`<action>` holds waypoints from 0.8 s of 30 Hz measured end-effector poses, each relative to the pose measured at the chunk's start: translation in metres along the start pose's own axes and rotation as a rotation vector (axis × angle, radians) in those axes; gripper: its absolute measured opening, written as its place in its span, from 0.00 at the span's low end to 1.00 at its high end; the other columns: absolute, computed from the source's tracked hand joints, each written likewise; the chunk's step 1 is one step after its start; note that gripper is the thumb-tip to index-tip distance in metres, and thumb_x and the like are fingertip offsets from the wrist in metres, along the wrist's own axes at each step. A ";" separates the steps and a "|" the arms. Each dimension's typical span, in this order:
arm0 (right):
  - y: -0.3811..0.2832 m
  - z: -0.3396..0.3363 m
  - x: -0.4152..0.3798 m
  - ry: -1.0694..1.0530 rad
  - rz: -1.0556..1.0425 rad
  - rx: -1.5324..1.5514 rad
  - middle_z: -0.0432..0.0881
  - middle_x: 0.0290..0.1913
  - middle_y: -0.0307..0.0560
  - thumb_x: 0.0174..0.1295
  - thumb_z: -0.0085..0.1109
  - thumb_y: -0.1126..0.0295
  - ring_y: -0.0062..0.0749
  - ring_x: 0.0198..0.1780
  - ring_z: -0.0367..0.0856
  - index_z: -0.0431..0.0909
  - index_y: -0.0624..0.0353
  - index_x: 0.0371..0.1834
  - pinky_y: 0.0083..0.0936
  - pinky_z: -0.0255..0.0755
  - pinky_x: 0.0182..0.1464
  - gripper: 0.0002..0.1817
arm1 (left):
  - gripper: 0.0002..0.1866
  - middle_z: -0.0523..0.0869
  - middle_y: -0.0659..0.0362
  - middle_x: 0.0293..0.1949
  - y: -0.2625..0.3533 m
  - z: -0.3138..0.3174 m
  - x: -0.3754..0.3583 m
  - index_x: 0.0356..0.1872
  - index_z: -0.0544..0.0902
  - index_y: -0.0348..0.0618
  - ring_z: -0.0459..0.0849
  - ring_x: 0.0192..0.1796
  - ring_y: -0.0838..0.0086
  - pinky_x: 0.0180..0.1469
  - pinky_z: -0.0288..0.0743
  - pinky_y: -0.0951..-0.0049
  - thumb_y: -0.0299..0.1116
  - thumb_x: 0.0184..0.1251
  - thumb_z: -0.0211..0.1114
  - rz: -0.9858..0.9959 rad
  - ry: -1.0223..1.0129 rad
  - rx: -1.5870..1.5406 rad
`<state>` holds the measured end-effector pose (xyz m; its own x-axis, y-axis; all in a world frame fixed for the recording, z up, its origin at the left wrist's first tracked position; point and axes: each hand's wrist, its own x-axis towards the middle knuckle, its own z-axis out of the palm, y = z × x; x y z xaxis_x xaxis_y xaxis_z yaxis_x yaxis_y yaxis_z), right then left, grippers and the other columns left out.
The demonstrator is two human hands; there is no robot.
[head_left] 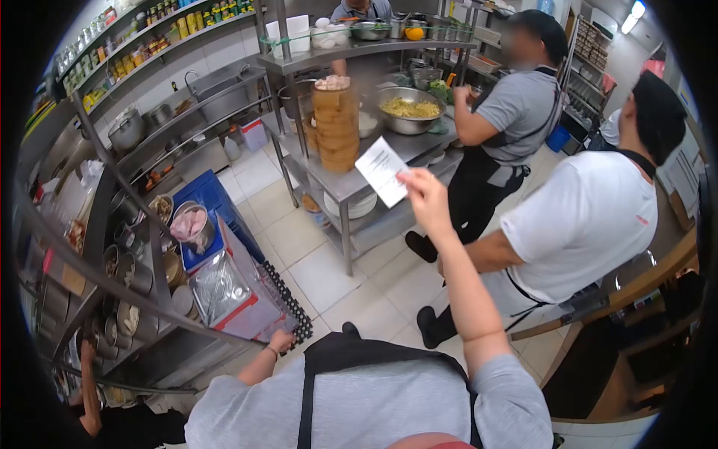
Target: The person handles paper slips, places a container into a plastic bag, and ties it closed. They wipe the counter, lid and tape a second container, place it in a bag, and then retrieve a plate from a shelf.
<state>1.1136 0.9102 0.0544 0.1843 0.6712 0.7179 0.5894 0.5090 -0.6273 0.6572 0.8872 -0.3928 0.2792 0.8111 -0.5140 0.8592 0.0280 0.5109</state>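
Note:
My right hand (423,193) is raised in front of me, its thumb and fingers pinched on the corner of a white paper slip (381,172) with printed lines on it. The slip is tilted, and behind it stands the steel table. Low on the left, my left hand (283,341) is beside a black cloth with white dots (292,299), close to the lower end of a red-edged box (250,303). Its fingers are too small and partly hidden to show what they do. A clear plastic-covered container (220,289) rests on that box.
A steel table (329,183) bears stacked bamboo steamers (333,127) and a bowl of yellow food (409,108). A person in grey (516,112) and one in white (583,217) stand right. A blue cooler (206,198) and a pot of raw meat (191,224) are left.

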 end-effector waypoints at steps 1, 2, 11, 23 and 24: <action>0.011 -0.001 0.029 -0.010 0.016 -0.028 0.78 0.36 0.45 0.53 0.46 0.85 0.23 0.32 0.76 0.79 0.65 0.37 0.15 0.69 0.33 0.12 | 0.10 0.83 0.52 0.24 -0.038 0.013 0.016 0.25 0.82 0.41 0.83 0.28 0.58 0.32 0.75 0.63 0.36 0.49 0.59 0.209 0.175 0.314; 0.030 0.000 0.060 0.023 -0.075 -0.036 0.78 0.36 0.44 0.53 0.47 0.86 0.22 0.33 0.76 0.79 0.65 0.37 0.15 0.69 0.34 0.13 | 0.11 0.83 0.48 0.29 -0.044 0.009 0.015 0.27 0.82 0.41 0.82 0.33 0.53 0.36 0.75 0.62 0.37 0.48 0.59 -0.129 0.083 0.313; 0.220 -0.054 0.263 0.183 0.351 0.434 0.78 0.40 0.42 0.51 0.49 0.81 0.18 0.32 0.72 0.76 0.64 0.45 0.12 0.67 0.36 0.16 | 0.16 0.83 0.48 0.29 -0.038 -0.059 0.110 0.30 0.82 0.39 0.81 0.30 0.59 0.33 0.74 0.63 0.42 0.46 0.66 0.019 0.188 0.381; 0.417 -0.132 0.586 0.280 0.290 0.835 0.75 0.44 0.49 0.51 0.48 0.86 0.31 0.37 0.75 0.71 0.66 0.49 0.19 0.74 0.37 0.20 | 0.11 0.81 0.55 0.18 0.119 -0.072 0.158 0.27 0.82 0.38 0.80 0.22 0.70 0.29 0.74 0.72 0.36 0.46 0.65 -0.620 0.325 -0.492; 0.465 -0.144 0.632 0.223 0.263 0.885 0.73 0.46 0.50 0.52 0.48 0.87 0.32 0.41 0.74 0.71 0.67 0.50 0.19 0.74 0.41 0.19 | 0.11 0.82 0.54 0.19 0.123 -0.058 0.151 0.25 0.82 0.38 0.81 0.23 0.69 0.30 0.74 0.72 0.36 0.45 0.65 -0.751 0.261 -0.457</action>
<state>1.6173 1.4930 0.2600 0.4258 0.7510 0.5046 -0.2858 0.6408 -0.7125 0.7805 1.0466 -0.3674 -0.4372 0.5912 -0.6777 0.5072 0.7844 0.3570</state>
